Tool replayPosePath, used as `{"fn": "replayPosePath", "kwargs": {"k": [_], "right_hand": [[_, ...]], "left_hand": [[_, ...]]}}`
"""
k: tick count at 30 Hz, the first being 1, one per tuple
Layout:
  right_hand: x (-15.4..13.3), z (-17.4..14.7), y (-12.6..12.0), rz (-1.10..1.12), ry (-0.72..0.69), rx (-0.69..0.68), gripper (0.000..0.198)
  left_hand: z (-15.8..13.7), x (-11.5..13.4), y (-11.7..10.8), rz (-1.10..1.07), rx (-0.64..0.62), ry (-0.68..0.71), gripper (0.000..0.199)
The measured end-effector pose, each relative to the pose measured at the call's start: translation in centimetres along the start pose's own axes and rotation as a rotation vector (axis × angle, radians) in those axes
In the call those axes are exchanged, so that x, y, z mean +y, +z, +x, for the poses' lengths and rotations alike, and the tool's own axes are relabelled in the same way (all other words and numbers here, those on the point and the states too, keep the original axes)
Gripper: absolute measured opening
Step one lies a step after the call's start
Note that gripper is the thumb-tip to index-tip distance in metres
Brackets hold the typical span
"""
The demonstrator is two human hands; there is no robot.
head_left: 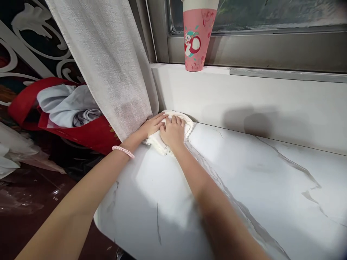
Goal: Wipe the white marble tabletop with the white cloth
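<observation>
A cream-white cloth (159,146) lies bunched on the white marble-patterned tabletop (168,202), at its far left corner against the wall. My left hand (153,126), with a pink coil band (123,151) at the wrist, rests on the cloth's left side, fingers stretched out flat. Just to its right, my right hand (174,133) presses down on the middle of the cloth with its fingers apart. The fingertips of both hands nearly meet. Part of the cloth is hidden beneath them.
A pink paper cup (197,43) stands on the window sill (217,70) above the table. A light curtain (116,72) hangs down close to my left hand. Left of the table, a red bag (81,137) holds pale folded fabric (67,103).
</observation>
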State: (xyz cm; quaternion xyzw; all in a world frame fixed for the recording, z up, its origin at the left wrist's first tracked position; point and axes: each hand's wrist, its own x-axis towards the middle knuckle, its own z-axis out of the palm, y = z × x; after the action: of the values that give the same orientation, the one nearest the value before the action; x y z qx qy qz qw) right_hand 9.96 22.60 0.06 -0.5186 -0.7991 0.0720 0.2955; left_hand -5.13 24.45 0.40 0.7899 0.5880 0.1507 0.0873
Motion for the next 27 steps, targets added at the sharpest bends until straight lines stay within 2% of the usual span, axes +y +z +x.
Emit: {"fn": "replayPosePath", "kwargs": {"k": [5,10,16,19,22,24,27], "right_hand": [[-0.1,-0.9,-0.5,-0.017,-0.014,-0.016,0.049],[-0.8,-3.3,-1.3,-0.032,-0.05,-0.063,0.051],[-3.9,-8.8,-2.6,0.009,-0.159,-0.121,0.055],[-5.8,-12.1,-3.5,0.046,-0.222,-0.159,0.057],[-6.8,-15.0,-4.6,0.087,-0.293,-0.212,0.06],[-6.9,-16.4,-5.4,0.119,-0.327,-0.244,0.06],[-6.5,-17.3,-6.1,0.147,-0.359,-0.282,0.06]], "left_hand": [[-1.0,1.1,0.0,-0.027,0.034,-0.07,0.053],[-4.2,2.5,-0.2,-0.078,0.026,-0.117,0.053],[-11.9,3.6,-0.8,-0.108,0.061,-0.163,0.06],[-16.6,4.8,-1.1,-0.079,0.06,-0.236,0.059],[-20.8,6.4,-1.1,-0.031,0.097,-0.253,0.059],[-22.7,7.3,-0.8,0.012,0.114,-0.244,0.057],[-24.0,8.0,-0.1,0.092,0.131,-0.217,0.054]]}}
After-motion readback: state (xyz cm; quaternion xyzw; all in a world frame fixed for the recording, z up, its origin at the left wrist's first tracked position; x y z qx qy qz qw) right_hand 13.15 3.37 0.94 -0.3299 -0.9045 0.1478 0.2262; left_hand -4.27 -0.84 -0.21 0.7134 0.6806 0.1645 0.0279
